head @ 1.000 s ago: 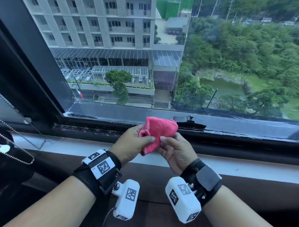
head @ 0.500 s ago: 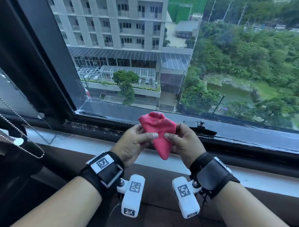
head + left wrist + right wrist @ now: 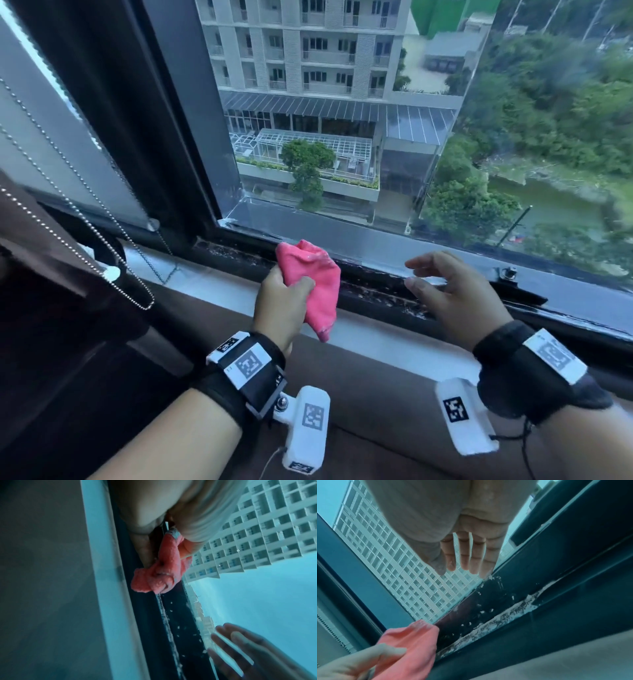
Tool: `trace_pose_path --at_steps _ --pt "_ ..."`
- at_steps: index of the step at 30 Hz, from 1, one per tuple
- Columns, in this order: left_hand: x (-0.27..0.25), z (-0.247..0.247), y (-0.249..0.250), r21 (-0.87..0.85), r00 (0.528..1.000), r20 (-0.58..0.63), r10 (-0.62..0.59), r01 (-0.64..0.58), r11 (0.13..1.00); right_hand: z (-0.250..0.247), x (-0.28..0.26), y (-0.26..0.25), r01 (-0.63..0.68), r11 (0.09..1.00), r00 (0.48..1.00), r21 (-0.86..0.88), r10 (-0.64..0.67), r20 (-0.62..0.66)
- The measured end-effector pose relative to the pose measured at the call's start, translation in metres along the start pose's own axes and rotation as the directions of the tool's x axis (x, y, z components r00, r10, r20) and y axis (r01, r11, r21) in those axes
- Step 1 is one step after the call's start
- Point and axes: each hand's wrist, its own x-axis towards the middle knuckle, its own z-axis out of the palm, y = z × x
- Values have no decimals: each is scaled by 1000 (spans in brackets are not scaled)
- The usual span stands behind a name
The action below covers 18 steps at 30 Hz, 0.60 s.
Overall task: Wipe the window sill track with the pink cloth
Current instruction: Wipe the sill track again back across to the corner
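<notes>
My left hand (image 3: 284, 301) grips the folded pink cloth (image 3: 313, 274) just in front of the dark window sill track (image 3: 383, 291), near its left end. The track is black and speckled with white grit and dust (image 3: 496, 620). In the left wrist view the cloth (image 3: 159, 572) bunches out of my fist above the track (image 3: 171, 628). My right hand (image 3: 442, 294) hovers open over the track to the right of the cloth, fingers spread and holding nothing; in the right wrist view its fingers (image 3: 465, 555) point at the glass.
A black window latch (image 3: 510, 277) sits on the frame to the right. A beaded blind chain (image 3: 102, 240) hangs at the left beside the dark frame post (image 3: 164, 137). A white sill ledge (image 3: 394, 342) runs in front of the track.
My right hand has let go of the cloth and moved right, opening. The left hand keeps the cloth and has carried it closer to the track. The view shifted left.
</notes>
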Motion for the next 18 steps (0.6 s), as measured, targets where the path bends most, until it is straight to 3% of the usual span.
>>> trace_pose_path --at_steps 2,4,7,9,10,16,18 --pt "-1 -3 -3 126 994 -22 103 -100 987 -2 1 -2 -2 1000 1000 -18 1 -8" --pt "-6 3 -6 374 952 -28 306 -274 886 -5 1 -1 14 997 1000 -77 -15 -9" --pt "-17 22 -18 646 798 150 584 -526 552 -11 -3 1 30 982 999 -188 -25 29" --pt "-22 40 -28 711 722 294 626 -603 361 -14 -6 2 15 982 999 -187 -7 42" --pt "-25 49 -34 728 706 332 625 -614 306 -15 -8 2 7 983 999 -182 1 45" --pt "-50 68 -46 724 675 473 566 -664 186 -28 -28 8 11 990 999 -144 -3 54" --pt "-54 58 -35 711 712 472 520 -656 253 -31 -33 8 -16 996 998 -93 22 63"
